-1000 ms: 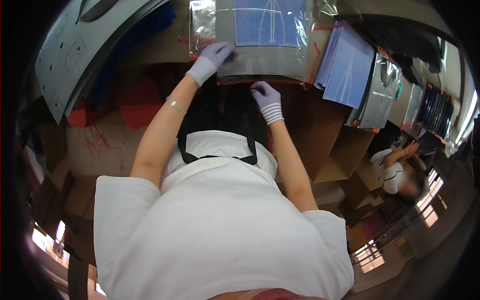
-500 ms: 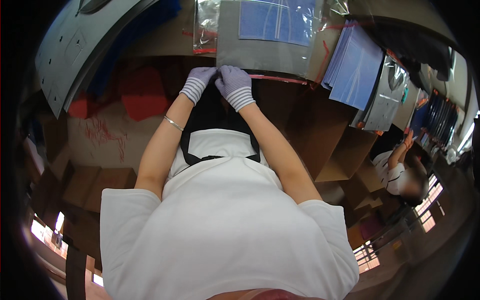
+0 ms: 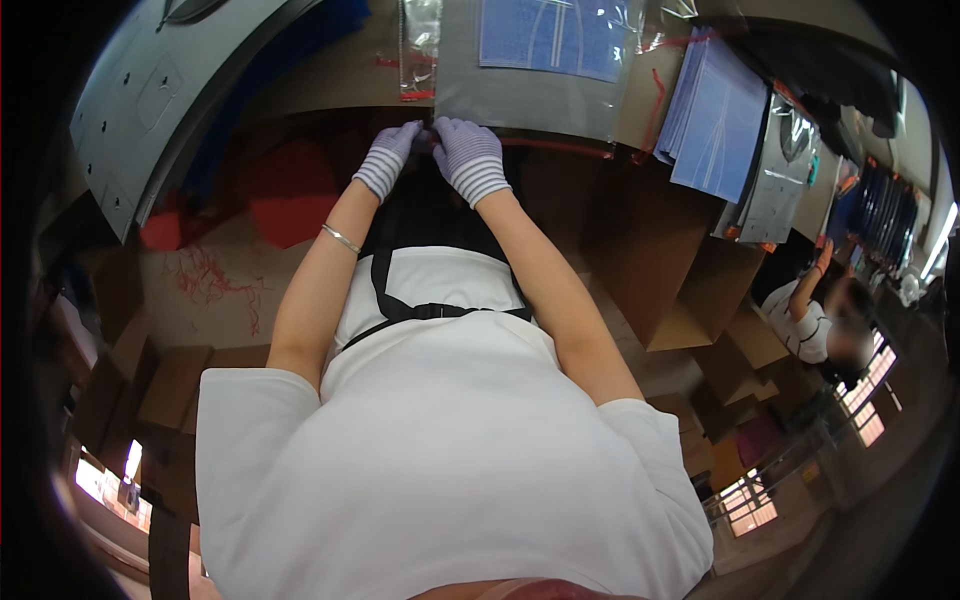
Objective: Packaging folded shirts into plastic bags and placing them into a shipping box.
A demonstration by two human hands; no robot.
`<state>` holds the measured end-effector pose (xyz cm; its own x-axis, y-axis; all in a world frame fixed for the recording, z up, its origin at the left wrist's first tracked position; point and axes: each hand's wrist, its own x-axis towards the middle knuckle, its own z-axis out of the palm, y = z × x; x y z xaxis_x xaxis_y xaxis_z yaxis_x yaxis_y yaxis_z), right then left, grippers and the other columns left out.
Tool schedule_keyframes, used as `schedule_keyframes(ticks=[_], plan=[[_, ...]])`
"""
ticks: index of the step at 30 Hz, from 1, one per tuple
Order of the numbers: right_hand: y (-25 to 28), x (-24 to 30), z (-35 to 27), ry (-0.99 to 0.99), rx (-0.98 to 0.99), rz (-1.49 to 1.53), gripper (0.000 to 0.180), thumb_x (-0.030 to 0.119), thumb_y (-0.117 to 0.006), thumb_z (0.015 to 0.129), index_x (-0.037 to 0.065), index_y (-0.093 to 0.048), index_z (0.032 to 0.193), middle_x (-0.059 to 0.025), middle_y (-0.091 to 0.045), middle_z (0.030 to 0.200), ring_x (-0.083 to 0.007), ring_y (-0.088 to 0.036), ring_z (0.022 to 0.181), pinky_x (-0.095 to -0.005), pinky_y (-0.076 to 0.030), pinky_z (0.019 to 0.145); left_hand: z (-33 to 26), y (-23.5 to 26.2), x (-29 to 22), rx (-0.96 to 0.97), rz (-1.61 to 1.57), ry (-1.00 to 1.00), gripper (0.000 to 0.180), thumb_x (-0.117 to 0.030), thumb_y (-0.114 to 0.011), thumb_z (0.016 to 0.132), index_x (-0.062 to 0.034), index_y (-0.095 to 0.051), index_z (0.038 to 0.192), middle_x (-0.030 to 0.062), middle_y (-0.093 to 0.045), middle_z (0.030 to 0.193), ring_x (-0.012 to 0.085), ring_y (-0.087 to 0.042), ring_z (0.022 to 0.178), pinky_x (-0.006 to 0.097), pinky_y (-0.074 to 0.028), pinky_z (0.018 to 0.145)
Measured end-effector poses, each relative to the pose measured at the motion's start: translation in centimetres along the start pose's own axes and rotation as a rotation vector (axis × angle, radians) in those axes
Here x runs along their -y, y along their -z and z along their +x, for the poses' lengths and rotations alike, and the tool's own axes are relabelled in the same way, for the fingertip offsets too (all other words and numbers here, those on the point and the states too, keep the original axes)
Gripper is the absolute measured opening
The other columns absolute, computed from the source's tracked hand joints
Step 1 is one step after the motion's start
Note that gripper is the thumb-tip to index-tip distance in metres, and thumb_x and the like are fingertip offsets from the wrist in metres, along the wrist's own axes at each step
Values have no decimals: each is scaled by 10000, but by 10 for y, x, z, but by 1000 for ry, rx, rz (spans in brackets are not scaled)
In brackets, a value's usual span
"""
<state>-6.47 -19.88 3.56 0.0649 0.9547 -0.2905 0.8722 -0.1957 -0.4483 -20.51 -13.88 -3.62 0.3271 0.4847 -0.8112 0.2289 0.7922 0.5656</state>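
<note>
Both of my hands wear light purple knit gloves with striped cuffs and meet at the front edge of the table. My left hand (image 3: pixel 393 153) has its fingers drawn together, tips pointing toward the other hand. Close beside it, my right hand (image 3: pixel 464 152) is curled, its fingers at the lower left corner of a clear plastic bag (image 3: pixel 530 115) with a grey sheet inside and a red strip along its near edge. Whatever the fingertips pinch is too small and hidden to name. A blue printed sheet (image 3: pixel 550 38) lies on the bag.
A narrow clear bag (image 3: pixel 420 50) with a red edge lies left of the grey one. Blue sheets (image 3: pixel 715 125) fan out at the right, beside more bagged grey sheets (image 3: pixel 765 185). Open cardboard boxes (image 3: pixel 690 295) stand below. A person (image 3: pixel 805 310) works at far right.
My hands have parted slightly at the fingertips and moved up a little. The view has shifted slightly. The bags and sheets keep their places on the table.
</note>
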Motion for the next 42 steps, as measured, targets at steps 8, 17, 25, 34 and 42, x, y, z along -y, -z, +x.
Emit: schedule_keyframes(ticks=[8, 17, 25, 34, 42], plan=[[2, 12, 17, -221, 134, 74, 225, 240, -589, 704, 74, -569, 853, -127, -624, 841, -296, -600, 779, -394, -475, 694, -1, -6, -14, 29, 355, -109, 214, -159, -569, 811, 26, -642, 890, 62, -646, 815, 130, -569, 727, 231, -450, 694], [98, -261, -260, -1072, -755, 115, 261, 204, -616, 720, -15, -604, 862, -157, -635, 794, -264, -609, 749, -345, -472, 710, -9, 4, -24, 71, -149, 115, 310, -280, -524, 842, -22, -562, 1009, 86, -619, 862, 183, -580, 787, 319, -472, 740], [-16, -191, -256, -921, 136, 659, 315, 183, -563, 755, 14, -581, 1020, -119, -628, 921, -191, -594, 788, -297, -468, 738, -8, -4, 0, 669, -611, -50, 318, -283, -457, 894, -8, -559, 1016, 157, -586, 1021, 282, -545, 998, 399, -447, 869], [51, -129, 0, -762, 47, 1513, 154, 59, -431, 840, -39, -548, 857, -207, -625, 826, -295, -640, 701, -293, -494, 540, 5, -24, -74, 496, -1038, -291, 571, -439, -197, 911, -78, -218, 1353, 178, -170, 1417, 340, -142, 1313, 493, -94, 1069], [126, -178, 50, -628, -548, 495, 270, 240, -534, 759, 8, -612, 873, -166, -631, 849, -315, -602, 841, -391, -465, 725, 21, -6, -69, 647, -1025, -275, 531, -427, -341, 875, -130, -270, 1309, 148, -173, 1421, 299, -121, 1321, 473, -54, 1071]])
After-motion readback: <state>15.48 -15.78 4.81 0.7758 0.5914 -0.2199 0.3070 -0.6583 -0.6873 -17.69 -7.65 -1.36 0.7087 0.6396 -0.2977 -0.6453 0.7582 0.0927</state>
